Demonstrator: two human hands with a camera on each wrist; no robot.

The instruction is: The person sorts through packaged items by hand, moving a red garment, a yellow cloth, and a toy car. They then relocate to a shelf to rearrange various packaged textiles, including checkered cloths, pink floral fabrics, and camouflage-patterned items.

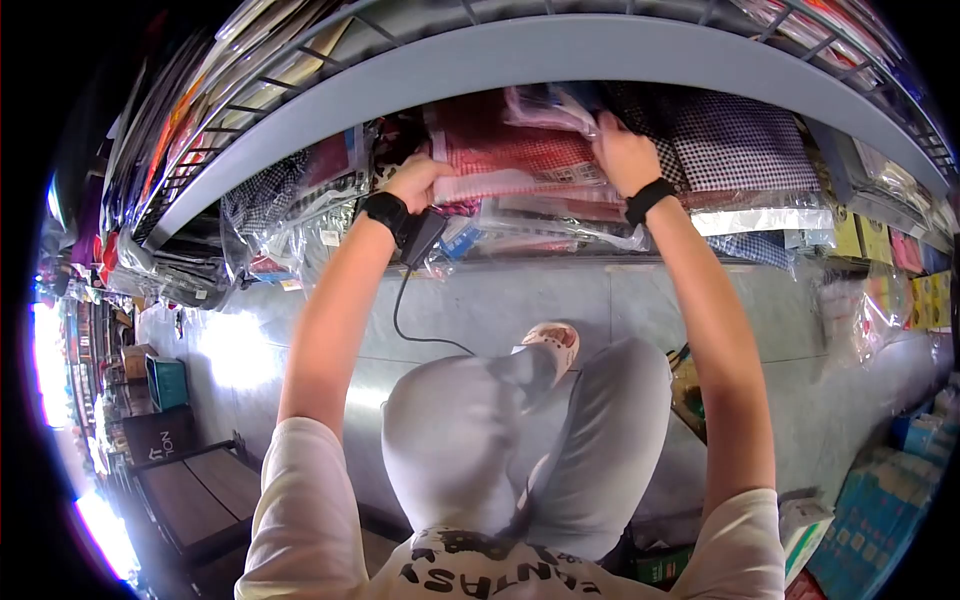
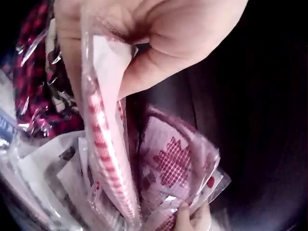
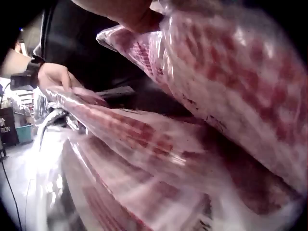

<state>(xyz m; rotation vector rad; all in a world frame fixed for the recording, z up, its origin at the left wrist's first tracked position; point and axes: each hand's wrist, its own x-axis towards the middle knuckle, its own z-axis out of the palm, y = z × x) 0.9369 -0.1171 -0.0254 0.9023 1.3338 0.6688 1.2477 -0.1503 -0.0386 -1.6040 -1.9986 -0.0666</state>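
A red-and-white checked cloth in a clear bag (image 1: pixel 530 165) lies across the shelf opening. Its left end is pinched between the thumb and fingers of my left hand (image 1: pixel 415 182); in the left wrist view the bag (image 2: pixel 107 159) stands on edge below that hand (image 2: pixel 168 33). My right hand (image 1: pixel 627 155) grips the corner of a pink bagged cloth (image 1: pixel 540 108), behind the checked one. A dark pink leaf pattern (image 2: pixel 173 161) shows on this bagged cloth in the left wrist view. More red-patterned bags (image 3: pixel 130 192) sit below my right hand (image 3: pixel 127 12).
A grey shelf edge (image 1: pixel 560 50) curves above both hands. Black-and-white checked bagged cloths (image 1: pixel 745 140) lie at the right, other bagged cloths (image 1: pixel 270 190) at the left. A black cable (image 1: pixel 400 310) hangs from the left wrist over the grey floor (image 1: pixel 310 330).
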